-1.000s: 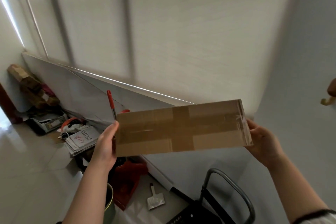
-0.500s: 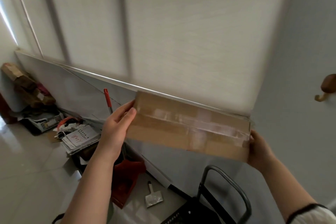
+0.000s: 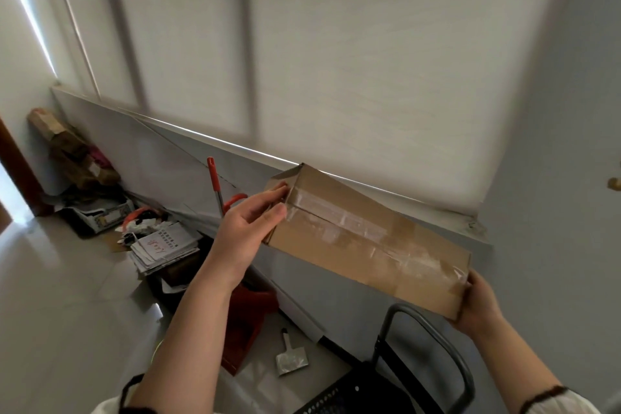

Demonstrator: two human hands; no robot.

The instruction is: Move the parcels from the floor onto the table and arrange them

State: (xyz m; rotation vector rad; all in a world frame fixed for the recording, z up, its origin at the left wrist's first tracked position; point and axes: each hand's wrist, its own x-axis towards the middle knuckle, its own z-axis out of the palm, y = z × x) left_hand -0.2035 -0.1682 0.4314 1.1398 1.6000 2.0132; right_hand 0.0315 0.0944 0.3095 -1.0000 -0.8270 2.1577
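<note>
Both your hands are on the long parcel, holding it up in the air.

Your left hand (image 3: 250,228) pinches its far-left end, thumb on the taped top; your right hand (image 3: 479,304) cups the near-right end. The cardboard parcel (image 3: 366,239) slants down to the right, in front of the blind (image 3: 336,60), above the grey trolley handle (image 3: 433,339) and the cluttered floor (image 3: 60,296).

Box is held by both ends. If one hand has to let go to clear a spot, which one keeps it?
Right, probably. The right hand cups the box at its lower end, taking the weight from beneath. The left hand only pinches the raised end with its fingers.
</note>
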